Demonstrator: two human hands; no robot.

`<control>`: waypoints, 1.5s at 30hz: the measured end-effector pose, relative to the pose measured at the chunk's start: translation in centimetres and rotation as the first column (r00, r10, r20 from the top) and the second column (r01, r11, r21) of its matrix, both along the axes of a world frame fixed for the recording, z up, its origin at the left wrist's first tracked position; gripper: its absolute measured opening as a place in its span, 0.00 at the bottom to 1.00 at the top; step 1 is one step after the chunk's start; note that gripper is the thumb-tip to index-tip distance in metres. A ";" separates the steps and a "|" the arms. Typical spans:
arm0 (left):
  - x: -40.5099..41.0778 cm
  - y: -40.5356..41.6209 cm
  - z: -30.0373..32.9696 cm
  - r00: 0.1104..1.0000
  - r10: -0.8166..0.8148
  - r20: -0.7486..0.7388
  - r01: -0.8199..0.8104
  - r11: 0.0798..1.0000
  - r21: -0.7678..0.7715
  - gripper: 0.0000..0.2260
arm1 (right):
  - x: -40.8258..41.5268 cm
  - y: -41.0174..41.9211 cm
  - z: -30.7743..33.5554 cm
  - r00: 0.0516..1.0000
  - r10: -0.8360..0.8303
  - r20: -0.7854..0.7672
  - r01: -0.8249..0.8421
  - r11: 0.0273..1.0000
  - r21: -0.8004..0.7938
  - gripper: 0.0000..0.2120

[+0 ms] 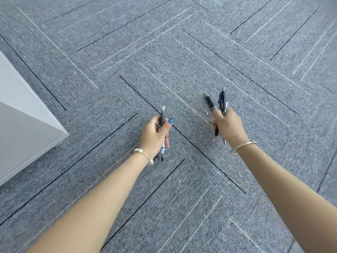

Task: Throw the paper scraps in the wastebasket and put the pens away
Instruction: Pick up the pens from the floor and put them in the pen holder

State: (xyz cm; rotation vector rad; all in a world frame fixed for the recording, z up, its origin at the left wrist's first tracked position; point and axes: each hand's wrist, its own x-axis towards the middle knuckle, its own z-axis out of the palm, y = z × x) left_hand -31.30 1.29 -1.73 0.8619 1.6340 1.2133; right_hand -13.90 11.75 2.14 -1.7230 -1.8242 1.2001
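Carpet [182,52] fills my view; right of the white cabinet [21,125], left hand [155,136] and right hand [228,128] clench pens [222,101], stowing still ahead; no scraps or wastebasket visible.

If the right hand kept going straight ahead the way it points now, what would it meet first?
Probably only the carpet. The right hand, gripping pens, points forward and nothing else shows ahead of it, though depth is hard to judge here.
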 end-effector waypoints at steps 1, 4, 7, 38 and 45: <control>0.0 0.0 0.0 1.000 0.002 0.001 -0.002 1.000 -0.001 0.06 | 0.3 0.6 0.4 0.986 -0.100 -0.130 0.090 0.993 -0.079 0.03; 0.0 -0.1 -0.1 1.000 0.006 -0.004 -0.006 1.000 0.002 0.05 | 1.4 2.4 0.2 0.983 -0.161 -0.087 0.156 0.986 -0.056 0.10; -0.1 0.1 -0.2 1.000 -0.010 0.011 0.010 1.000 -0.004 0.05 | 1.5 3.4 -0.9 0.987 0.002 0.160 -0.004 1.000 0.013 0.11; 2.1 -4.7 4.5 0.999 -0.010 0.036 0.007 0.996 0.092 0.08 | -0.6 -11.0 3.4 0.785 -0.063 -0.616 -0.154 0.944 -0.293 0.12; 3.3 -7.1 11.3 0.999 -0.050 0.001 0.049 0.969 0.241 0.09 | -1.4 -13.8 8.9 0.793 -0.007 -0.610 -0.095 0.986 -0.136 0.12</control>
